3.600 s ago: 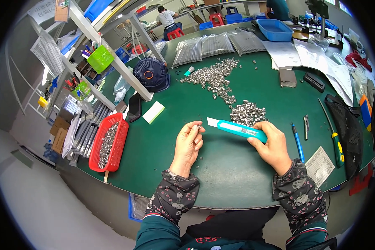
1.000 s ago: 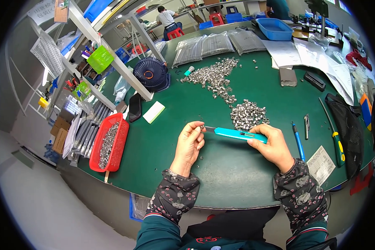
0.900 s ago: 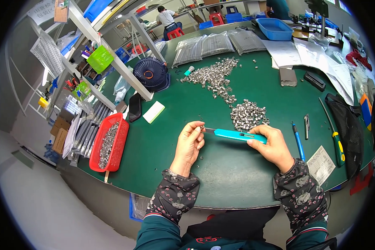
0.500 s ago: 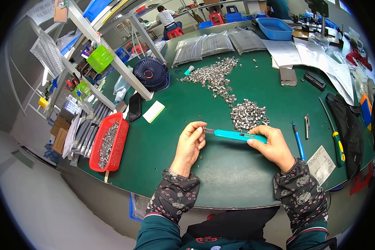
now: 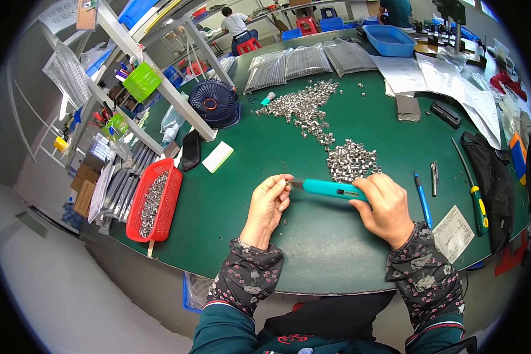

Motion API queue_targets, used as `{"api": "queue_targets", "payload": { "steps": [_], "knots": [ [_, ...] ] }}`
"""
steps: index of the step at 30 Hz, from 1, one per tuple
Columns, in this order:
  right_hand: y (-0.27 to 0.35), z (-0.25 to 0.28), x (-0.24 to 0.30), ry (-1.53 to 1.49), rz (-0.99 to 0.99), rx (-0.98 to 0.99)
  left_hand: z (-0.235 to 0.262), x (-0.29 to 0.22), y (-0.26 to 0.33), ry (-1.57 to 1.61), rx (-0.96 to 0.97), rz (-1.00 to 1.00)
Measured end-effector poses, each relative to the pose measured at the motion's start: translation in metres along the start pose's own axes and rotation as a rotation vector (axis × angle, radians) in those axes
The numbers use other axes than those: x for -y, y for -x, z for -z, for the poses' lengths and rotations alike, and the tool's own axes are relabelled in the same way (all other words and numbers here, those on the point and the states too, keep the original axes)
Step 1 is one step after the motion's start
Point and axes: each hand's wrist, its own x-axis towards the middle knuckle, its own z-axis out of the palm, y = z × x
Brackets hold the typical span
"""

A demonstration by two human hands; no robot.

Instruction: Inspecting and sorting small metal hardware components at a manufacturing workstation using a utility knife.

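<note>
My right hand (image 5: 387,207) is closed round the rear end of a teal utility knife (image 5: 330,188), whose blade points left. Between the thumb and fingertips of my left hand (image 5: 266,206) is a small metal ring (image 5: 288,184), mostly hidden by the fingers. The blade tip reaches this ring. Just beyond the knife lies a small heap of short silvery metal rings (image 5: 351,160). A larger spread of the same rings (image 5: 307,106) extends farther back on the green tabletop (image 5: 259,141).
At left stand a red basket of small metal parts (image 5: 170,203), a phone (image 5: 191,151) and a dark blue fan (image 5: 213,105). A blue pen (image 5: 422,199), a screwdriver (image 5: 479,209) and a printed card (image 5: 454,234) lie at right. Bagged tubes (image 5: 308,62) line the back.
The knife has rolled in my right hand, so a different face shows. My right fingers have curled over its end; my left hand stays nearly in place.
</note>
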Motion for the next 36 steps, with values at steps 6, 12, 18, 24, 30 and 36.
{"api": "queue_targets", "payload": {
  "steps": [6, 12, 18, 24, 30, 36],
  "knots": [
    [0.003, -0.003, -0.014, -0.267, -0.244, 0.029, 0.002, 0.002, -0.001, 0.067, 0.032, -0.001],
    [0.005, -0.004, -0.016, -0.335, -0.312, 0.133, -0.001, 0.0, -0.001, 0.079, 0.055, 0.004],
    [0.002, -0.002, -0.014, -0.382, -0.309, 0.023, 0.001, 0.0, 0.0, 0.225, 0.108, 0.063],
    [-0.002, 0.003, -0.015, -0.5, -0.435, -0.151, 0.006, 0.002, -0.002, 0.296, 0.178, 0.079],
    [-0.002, 0.003, -0.018, -0.639, -0.556, -0.199, -0.003, 0.002, -0.001, 0.275, 0.151, 0.078],
    [-0.001, -0.001, -0.022, -0.627, -0.552, -0.244, -0.028, 0.006, 0.001, 0.135, 0.021, 0.133]
  ]
}}
